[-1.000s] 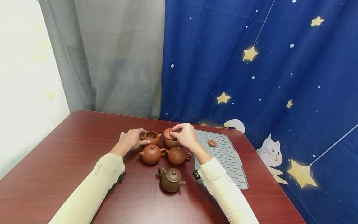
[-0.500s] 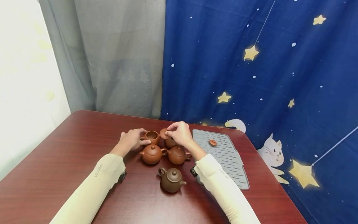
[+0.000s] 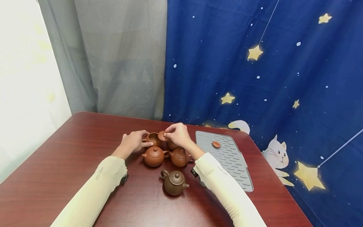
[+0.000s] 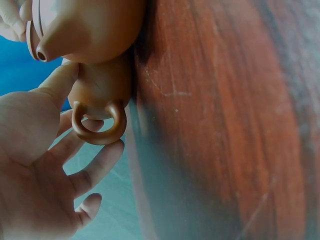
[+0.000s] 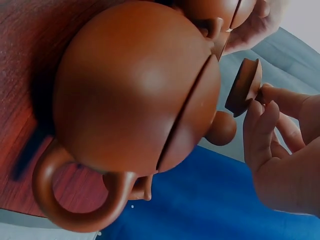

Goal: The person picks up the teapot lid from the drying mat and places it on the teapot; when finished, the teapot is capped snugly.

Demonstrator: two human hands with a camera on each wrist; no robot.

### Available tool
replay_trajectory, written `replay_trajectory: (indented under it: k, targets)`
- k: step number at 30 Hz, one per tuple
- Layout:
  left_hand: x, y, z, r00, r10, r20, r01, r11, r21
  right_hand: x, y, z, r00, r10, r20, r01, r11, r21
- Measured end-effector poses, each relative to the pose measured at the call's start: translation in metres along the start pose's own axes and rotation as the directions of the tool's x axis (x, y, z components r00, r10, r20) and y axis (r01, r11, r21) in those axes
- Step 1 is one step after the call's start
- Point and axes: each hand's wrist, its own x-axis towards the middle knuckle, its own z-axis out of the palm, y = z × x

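An orange-brown teapot (image 3: 155, 143) without a lid stands at the back of a cluster. My left hand (image 3: 133, 142) holds it, thumb on the near side and fingers on the far side. In the left wrist view its handle (image 4: 117, 131) lies between thumb and fingers. My right hand (image 3: 180, 135) pinches a round lid (image 3: 162, 136) by the knob, tilted in the air just right of that teapot's opening. In the right wrist view the lid (image 5: 244, 86) is clear of the pots. Another teapot (image 3: 171, 144), partly hidden, stands under my right hand.
In front are two lidded orange-brown teapots, one left (image 3: 153, 156) and one right (image 3: 179, 157). A dark brown lidded teapot (image 3: 174, 183) stands nearer. To the right, a grey ridged mat (image 3: 227, 157) bears a small lid (image 3: 216, 144). Curtains hang behind the table (image 3: 85, 138).
My right hand has lifted the lid off the back right teapot and carried it left toward the lidless teapot. My left hand has stayed in place.
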Motion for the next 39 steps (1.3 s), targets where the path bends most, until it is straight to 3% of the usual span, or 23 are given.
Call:
replay_trajectory:
  k: [14,21,39]
  targets:
    - [0.0,0.0,0.0,1.0,0.0,0.007,0.0,1.0,-0.001,0.011,0.0,0.014,0.999,0.029,0.034,-0.031,0.999,0.033]
    - [0.001,-0.001,0.0,1.0,0.0,0.007,0.0,1.0,-0.005,0.015,-0.003,0.021,0.996,0.059,0.065,-0.065,0.993,0.097]
    - [0.001,-0.001,0.001,1.0,-0.012,0.016,0.012,1.0,0.004,0.024,-0.01,0.033,0.994,0.073,0.085,-0.079,0.995,0.062]
